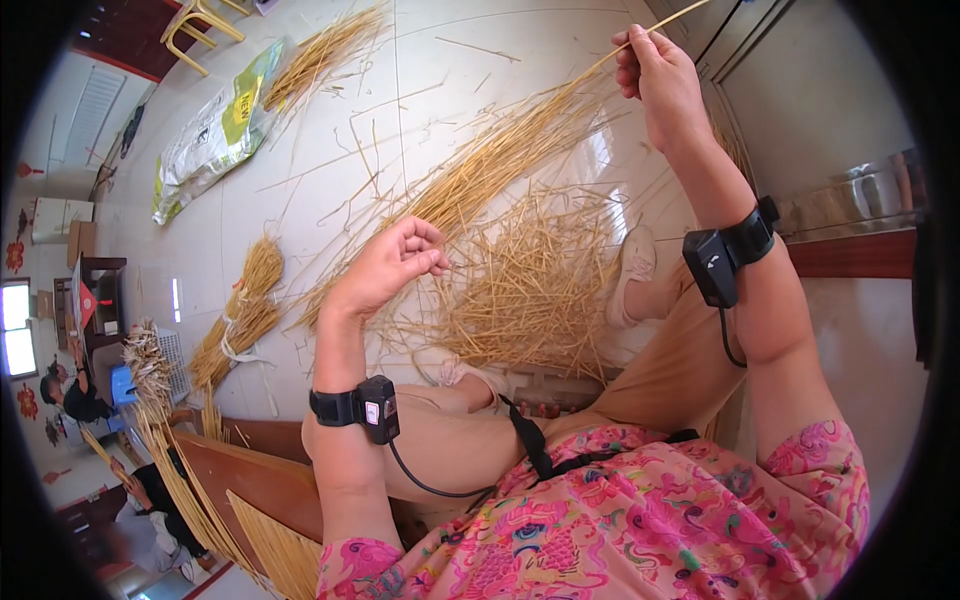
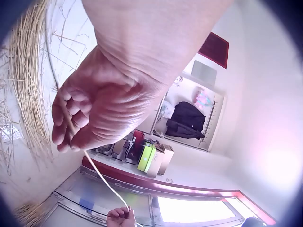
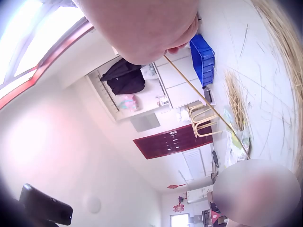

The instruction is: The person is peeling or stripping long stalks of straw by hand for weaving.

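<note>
My right hand (image 1: 660, 85) is raised at the upper right of the head view and pinches a long, thin straw stalk (image 1: 690, 12) between thumb and fingers. In the left wrist view, the stalk (image 2: 106, 182) runs through the curled fingers of my left hand (image 2: 94, 109) and on to the right hand (image 2: 121, 217). The left hand (image 1: 400, 262) hovers above the floor, left of a loose heap of straw (image 1: 540, 285). Between the hands lies a long bundle of straw (image 1: 490, 165). In the right wrist view, the stalk (image 3: 203, 97) slants towards a blurred patch.
A tied straw bundle (image 1: 240, 315) and a white-green bag (image 1: 215, 135) lie to the left. More straw (image 1: 325, 55) is beside the bag. Wooden boards (image 1: 245, 470) stand near the left knee, a metal-fronted cabinet (image 1: 830, 110) at right. Other people (image 1: 85, 395) sit far left.
</note>
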Available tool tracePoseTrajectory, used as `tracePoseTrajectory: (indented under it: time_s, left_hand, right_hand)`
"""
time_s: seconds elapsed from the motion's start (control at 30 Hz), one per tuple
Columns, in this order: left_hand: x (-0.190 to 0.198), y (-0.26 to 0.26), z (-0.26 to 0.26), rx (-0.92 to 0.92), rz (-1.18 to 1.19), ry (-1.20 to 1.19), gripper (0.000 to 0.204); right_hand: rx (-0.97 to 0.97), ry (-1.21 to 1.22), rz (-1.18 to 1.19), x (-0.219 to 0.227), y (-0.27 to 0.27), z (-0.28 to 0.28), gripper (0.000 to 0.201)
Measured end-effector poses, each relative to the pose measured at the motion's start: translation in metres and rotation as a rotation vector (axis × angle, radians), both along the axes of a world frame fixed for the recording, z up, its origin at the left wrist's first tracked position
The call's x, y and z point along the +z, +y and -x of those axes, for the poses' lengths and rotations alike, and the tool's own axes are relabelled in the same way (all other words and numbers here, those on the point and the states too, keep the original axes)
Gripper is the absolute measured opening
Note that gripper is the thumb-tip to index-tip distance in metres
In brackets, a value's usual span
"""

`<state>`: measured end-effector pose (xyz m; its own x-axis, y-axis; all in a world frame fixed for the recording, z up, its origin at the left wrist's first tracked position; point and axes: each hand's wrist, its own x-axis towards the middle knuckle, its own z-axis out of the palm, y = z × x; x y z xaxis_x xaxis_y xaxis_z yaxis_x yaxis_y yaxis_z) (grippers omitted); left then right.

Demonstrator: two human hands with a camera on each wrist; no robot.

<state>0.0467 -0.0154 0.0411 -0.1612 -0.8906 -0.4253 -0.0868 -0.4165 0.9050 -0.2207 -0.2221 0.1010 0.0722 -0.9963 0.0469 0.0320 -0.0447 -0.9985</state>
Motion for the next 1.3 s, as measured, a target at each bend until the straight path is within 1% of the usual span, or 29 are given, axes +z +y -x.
tracePoseTrajectory:
  time_s: [0.03,0.13,0.23,0.33,0.43,0.53,0.63,0.73,0.83,0.93,1.03,1.13,1.23,1.3]
  left_hand:
    - [-0.001,-0.001,0.000,-0.006,0.017,-0.021,0.013]
    - [0.004,-0.006,0.007,0.046,-0.011,0.004,0.014]
    - [0.006,-0.010,0.015,0.023,-0.016,0.066,0.020]
    - [0.006,-0.013,0.026,-0.021,-0.029,0.130,0.024]
    - [0.005,-0.013,0.039,0.045,0.063,0.071,0.024]
    - [-0.002,-0.012,0.045,0.218,0.205,-0.153,0.021]
    - [-0.009,-0.012,0.042,0.235,0.274,-0.234,0.017]
    - [-0.018,-0.014,0.042,0.292,0.385,-0.132,0.014]
    - [-0.011,-0.014,0.038,0.273,0.337,-0.140,0.014]
    - [-0.011,-0.016,0.040,0.439,0.324,-0.022,0.016]
    - [-0.017,-0.019,0.033,0.547,0.384,-0.045,0.015]
    - [-0.028,-0.019,0.014,0.671,0.427,0.185,0.013]
    - [-0.020,-0.014,-0.003,0.661,0.366,0.276,0.011]
    - [-0.009,-0.010,-0.017,0.502,0.264,0.205,0.010]
  right_hand:
    - [-0.008,-0.005,-0.007,-0.002,0.000,0.000,0.025]
    - [0.149,0.015,-0.032,-0.004,0.008,-0.005,0.024]
    - [0.443,0.058,-0.092,-0.004,0.033,-0.021,0.024]
    - [0.606,0.075,-0.034,-0.010,0.046,-0.031,0.023]
    - [0.557,0.152,-0.016,-0.014,0.046,-0.035,0.022]
    - [0.408,0.250,0.045,-0.019,0.040,-0.033,0.021]
    - [0.334,0.234,0.016,-0.019,0.036,-0.030,0.020]
    - [0.297,0.201,-0.044,-0.017,0.036,-0.029,0.021]
    - [0.292,0.183,-0.083,-0.013,0.036,-0.028,0.022]
    - [0.281,0.174,-0.094,-0.014,0.034,-0.026,0.023]
    - [0.263,0.161,-0.086,-0.017,0.032,-0.024,0.023]
    - [0.226,0.134,-0.090,-0.019,0.028,-0.021,0.023]
    - [0.205,0.130,-0.118,-0.020,0.025,-0.019,0.024]
    - [0.214,0.164,-0.101,-0.019,0.025,-0.017,0.023]
